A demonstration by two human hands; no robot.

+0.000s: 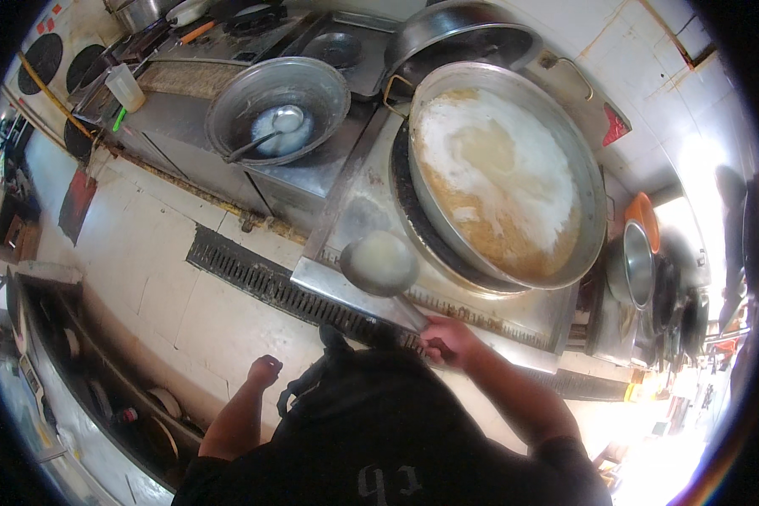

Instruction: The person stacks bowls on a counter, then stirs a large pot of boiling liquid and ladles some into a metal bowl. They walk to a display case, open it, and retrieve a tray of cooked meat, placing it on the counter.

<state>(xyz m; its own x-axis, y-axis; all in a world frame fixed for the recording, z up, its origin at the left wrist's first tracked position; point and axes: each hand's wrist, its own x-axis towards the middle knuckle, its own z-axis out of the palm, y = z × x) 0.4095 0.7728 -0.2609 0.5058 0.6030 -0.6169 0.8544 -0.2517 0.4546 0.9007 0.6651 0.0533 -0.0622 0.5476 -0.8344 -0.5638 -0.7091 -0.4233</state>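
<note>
My right hand (448, 341) grips the handle of a large metal ladle (411, 312). Cloudy pale liquid fills the ladle's bowl, which is over the front edge of the stove. Beyond it stands a wide metal pot (591, 218) of brownish broth (487, 231), largely covered by white foam (560, 180). My left hand (265, 371) hangs low at my side, fingers curled, with nothing visible in it. Left of the pot, a deep metal basin (221, 120) holds a little whitish liquid and a second ladle (286, 119).
Behind the pot leans a big dark metal pan (462, 31). A plastic jug (125, 88) is on the counter at the left. A slotted drain grate (253, 278) runs along the floor before the stove. Metal and orange bowls (642, 221) are at the right.
</note>
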